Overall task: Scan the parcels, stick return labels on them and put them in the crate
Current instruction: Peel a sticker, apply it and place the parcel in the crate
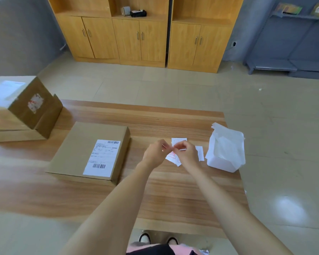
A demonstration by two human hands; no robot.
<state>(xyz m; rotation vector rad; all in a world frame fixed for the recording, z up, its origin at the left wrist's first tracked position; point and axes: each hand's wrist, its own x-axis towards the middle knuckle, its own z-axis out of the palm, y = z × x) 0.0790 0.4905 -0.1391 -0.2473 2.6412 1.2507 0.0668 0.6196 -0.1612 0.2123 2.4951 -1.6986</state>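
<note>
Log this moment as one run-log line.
stage: labelling | left hand, right hand: both pinch small white paper label above wooden table | flat brown cardboard parcel: on table, left of hands, untouched

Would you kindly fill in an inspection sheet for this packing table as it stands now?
Surface: wood-grain table.
Job's things: flat parcel left of the hands, its shipping label facing up; stacked parcels at far left; no crate or scanner seen.
Clutter: loose white slips by the hands; white paper bundle at the right edge.
Hands: left hand and right hand together pinch a small label.
Cables: nothing seen.
Surroundings: wooden cabinets, grey shelving, tiled floor.
</note>
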